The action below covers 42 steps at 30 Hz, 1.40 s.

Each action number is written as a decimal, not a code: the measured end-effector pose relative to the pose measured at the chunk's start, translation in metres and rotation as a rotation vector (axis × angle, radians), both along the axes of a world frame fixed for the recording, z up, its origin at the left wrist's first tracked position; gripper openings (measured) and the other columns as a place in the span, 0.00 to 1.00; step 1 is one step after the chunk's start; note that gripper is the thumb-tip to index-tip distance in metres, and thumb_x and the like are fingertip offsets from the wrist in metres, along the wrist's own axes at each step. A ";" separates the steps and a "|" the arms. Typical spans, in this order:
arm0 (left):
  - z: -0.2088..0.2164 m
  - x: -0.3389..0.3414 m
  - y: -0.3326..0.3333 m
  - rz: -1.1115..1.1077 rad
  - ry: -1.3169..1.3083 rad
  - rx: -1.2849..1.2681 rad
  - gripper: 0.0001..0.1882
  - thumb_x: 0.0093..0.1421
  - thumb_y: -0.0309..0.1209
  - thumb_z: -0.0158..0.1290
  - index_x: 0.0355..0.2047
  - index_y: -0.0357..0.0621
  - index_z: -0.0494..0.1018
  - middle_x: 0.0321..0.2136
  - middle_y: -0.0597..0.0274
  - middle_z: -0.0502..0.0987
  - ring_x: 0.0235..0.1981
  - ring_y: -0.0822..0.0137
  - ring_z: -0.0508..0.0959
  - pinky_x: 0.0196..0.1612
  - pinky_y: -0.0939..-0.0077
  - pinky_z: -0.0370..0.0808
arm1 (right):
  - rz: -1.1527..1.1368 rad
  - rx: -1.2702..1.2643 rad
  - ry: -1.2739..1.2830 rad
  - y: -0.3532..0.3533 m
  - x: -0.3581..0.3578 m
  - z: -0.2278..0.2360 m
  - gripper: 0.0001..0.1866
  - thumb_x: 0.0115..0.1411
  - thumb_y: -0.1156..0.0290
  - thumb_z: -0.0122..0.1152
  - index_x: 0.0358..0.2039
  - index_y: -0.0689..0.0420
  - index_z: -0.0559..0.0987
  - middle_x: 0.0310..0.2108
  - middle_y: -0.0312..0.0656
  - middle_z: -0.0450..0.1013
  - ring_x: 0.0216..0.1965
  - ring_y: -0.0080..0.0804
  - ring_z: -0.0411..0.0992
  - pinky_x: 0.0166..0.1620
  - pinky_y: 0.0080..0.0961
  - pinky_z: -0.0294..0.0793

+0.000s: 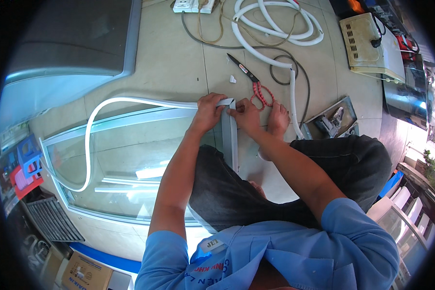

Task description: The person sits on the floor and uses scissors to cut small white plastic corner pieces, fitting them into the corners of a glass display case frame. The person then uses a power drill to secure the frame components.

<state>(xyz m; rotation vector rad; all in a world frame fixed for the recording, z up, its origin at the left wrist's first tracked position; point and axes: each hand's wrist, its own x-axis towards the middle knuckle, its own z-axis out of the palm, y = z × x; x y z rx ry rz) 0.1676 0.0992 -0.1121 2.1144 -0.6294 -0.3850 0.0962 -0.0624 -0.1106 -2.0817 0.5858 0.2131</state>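
White strip [87, 140] along glass door frame [229, 145] on floor [169, 72]. Left hand [209, 112]: fingers clamped on strip; right hand [245, 115] at corner, grip unclear. Strip probably light, bendy; best pinched near corner.

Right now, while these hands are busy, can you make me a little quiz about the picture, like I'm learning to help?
1. Pick one: what colour handles do the scissors have? A blue, B red, C green.
2. Short answer: what long, bendy thing curves away from the left grip and passes in front of the glass panel?
3. True or false: the scissors are lying on the glass panel.

Key:
1. B, red.
2. The white strip.
3. False: they lie on the tiled floor.
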 end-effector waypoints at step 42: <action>0.025 0.026 -0.010 -0.175 -0.063 0.068 0.13 0.51 0.18 0.57 0.39 0.42 0.75 0.37 0.57 0.76 0.43 0.51 0.73 0.49 0.59 0.72 | 0.002 0.425 0.304 -0.035 0.011 -0.023 0.20 0.56 0.57 0.71 0.36 0.62 0.79 0.30 0.43 0.78 0.27 0.28 0.76 0.32 0.26 0.76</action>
